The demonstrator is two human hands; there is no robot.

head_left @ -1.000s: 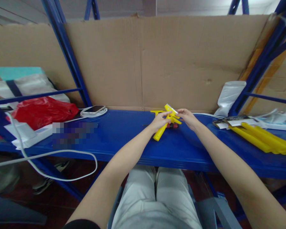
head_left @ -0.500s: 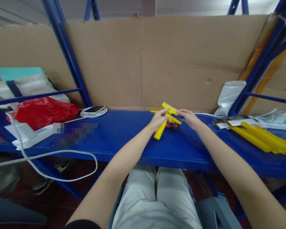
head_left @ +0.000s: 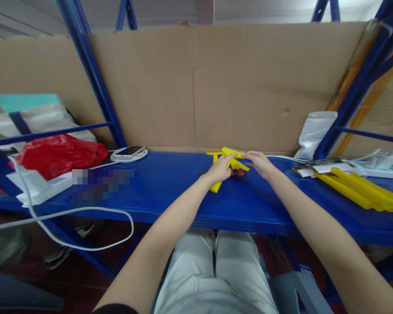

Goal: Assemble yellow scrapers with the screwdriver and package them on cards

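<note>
At far left, on the blue tabletop (head_left: 170,183), a red plastic bag (head_left: 62,152) in front of a white bag (head_left: 42,117) with a dark strap and a teal panel (head_left: 26,102) above. Nearer the front edge, a white power strip (head_left: 54,188), with a thick white cable (head_left: 131,222) looping down past the edge. Below, in shadow, another person's shoe (head_left: 60,257). Just right of the strip, a pixelated patch, contents unreadable. Farther back, near the foot of a blue post (head_left: 98,83), a phone (head_left: 134,150) on a coil of white cord (head_left: 122,158).

Near the middle, against the back, a second yellow piece (head_left: 212,154), partly hidden. Next, the left hand (head_left: 218,170), closed around the yellow tool (head_left: 232,153) at mid-length, handle end slanting toward the body, head pointing away in front of the cardboard panel (head_left: 249,83). Partly behind the tool, low on the tabletop, a red-and-black screwdriver (head_left: 239,173), thin shaft to the left. At the right end of the head, the right hand (head_left: 260,162), fingertips at the tool; impossible to tell whether pinching or merely touching.

Farther right, a pale pouch (head_left: 316,135) leaning by the right-hand post (head_left: 350,83). In front, black-and-white packets (head_left: 327,167) beside long yellow pieces (head_left: 360,189), side by side toward the edge of view.
</note>
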